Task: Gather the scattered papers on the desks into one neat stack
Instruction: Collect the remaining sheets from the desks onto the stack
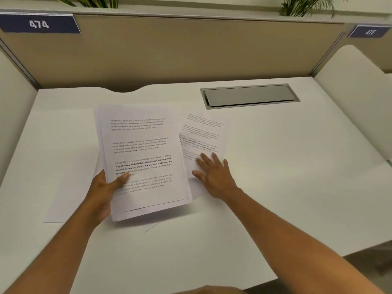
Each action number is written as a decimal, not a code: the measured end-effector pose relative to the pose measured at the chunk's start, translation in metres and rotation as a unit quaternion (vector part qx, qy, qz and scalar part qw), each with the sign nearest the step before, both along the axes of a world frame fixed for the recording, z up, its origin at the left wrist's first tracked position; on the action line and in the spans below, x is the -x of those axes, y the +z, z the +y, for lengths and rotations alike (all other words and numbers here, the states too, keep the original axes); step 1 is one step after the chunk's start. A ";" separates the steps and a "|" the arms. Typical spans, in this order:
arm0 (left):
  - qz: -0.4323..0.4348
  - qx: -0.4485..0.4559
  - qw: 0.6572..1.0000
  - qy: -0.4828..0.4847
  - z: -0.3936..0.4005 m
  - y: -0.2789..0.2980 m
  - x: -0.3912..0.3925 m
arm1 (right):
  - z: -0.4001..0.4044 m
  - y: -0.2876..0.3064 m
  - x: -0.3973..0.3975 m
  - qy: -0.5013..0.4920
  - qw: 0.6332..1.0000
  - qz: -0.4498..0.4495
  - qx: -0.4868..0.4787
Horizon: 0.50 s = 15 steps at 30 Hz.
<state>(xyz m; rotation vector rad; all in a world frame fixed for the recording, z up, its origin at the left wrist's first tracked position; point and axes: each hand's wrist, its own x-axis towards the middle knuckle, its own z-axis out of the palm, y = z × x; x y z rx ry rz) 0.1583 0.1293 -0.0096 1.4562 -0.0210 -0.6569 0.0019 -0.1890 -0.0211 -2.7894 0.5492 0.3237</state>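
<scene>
Slippage is the main risk: the left hand [104, 187] pinches the gathered stack [144, 158] only at its near left edge, thumb on the top page and fingers hidden beneath, so most of the bundle hangs unsupported above the desk [297, 166]. The sheets in it are already fanned, with offset edges showing along the left side and the near end, and a tilt or a loosened pinch could, I judge, let them slide apart or spill. A second risk sits with the right hand [214, 175], which lies flat with spread fingers on the loose sheet [201, 136], gripping nothing; dragging that page by friction alone may crease it or skew it, and its left edge is tucked under the raised stack, where it could catch. Taking the stack as landmark, the loose sheet lies on the desk just right of it, the right hand presses that sheet's near part, and the left hand holds the stack's near left corner. Another pale sheet [63, 200] lies flat to the stack's left, partly under it and untouched. The cable hatch [248, 95] is beyond and right, well apart.
</scene>
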 end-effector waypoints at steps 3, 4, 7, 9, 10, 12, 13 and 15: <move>-0.001 -0.002 1.000 0.008 0.002 -0.001 -0.004 | -0.001 0.000 0.019 -0.018 0.999 -0.036 0.020; 0.000 -0.004 1.000 0.009 0.003 -0.002 -0.005 | -0.001 0.002 0.027 -0.038 0.996 -0.082 0.019; 0.000 -0.007 1.000 0.011 0.006 -0.004 -0.008 | -0.007 0.010 0.042 -0.144 0.964 -0.224 -0.012; 0.003 -0.007 1.000 0.008 0.007 -0.006 -0.006 | -0.011 0.019 0.037 -0.241 0.947 -0.207 -0.052; 0.004 -0.006 1.000 0.006 0.007 -0.007 -0.005 | -0.013 0.025 0.030 -0.289 0.941 -0.166 -0.061; 0.007 -0.006 1.000 0.004 0.007 -0.008 -0.003 | -0.021 0.034 0.014 -0.366 0.924 -0.080 -0.080; 0.006 -0.007 1.000 0.003 0.006 -0.008 -0.003 | -0.025 0.037 0.007 -0.394 0.913 -0.060 -0.091; 0.005 -0.006 1.000 0.000 0.005 -0.009 -0.003 | -0.036 0.041 -0.003 -0.433 0.888 -0.066 -0.137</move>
